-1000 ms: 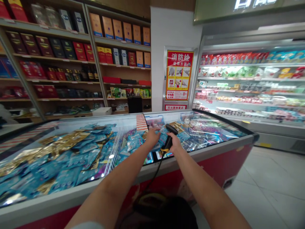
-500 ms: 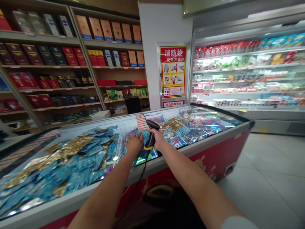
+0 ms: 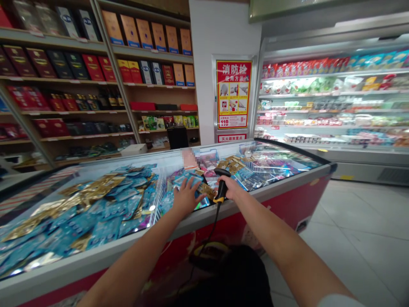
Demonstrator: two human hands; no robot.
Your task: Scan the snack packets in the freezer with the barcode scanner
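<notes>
Packet labels in the chest freezer [image 3: 287,181] are too blurred to read; a red wall sign [image 3: 234,94] shows 消防栓 and 110. The right hand [image 3: 230,187] has its fingers clenched around a black, yellow-banded corded scanner [image 3: 221,184] above the glossy packets. The left hand [image 3: 185,197] lies spread, fingers released, beside a gold foil packet [image 3: 207,190].

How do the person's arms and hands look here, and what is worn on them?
The left forearm and right forearm are bare. The left hand and right hand wear no gloves, and no watch, ring or bracelet shows. A pale sleeve edge shows high on the right arm, at the picture's bottom.
</notes>
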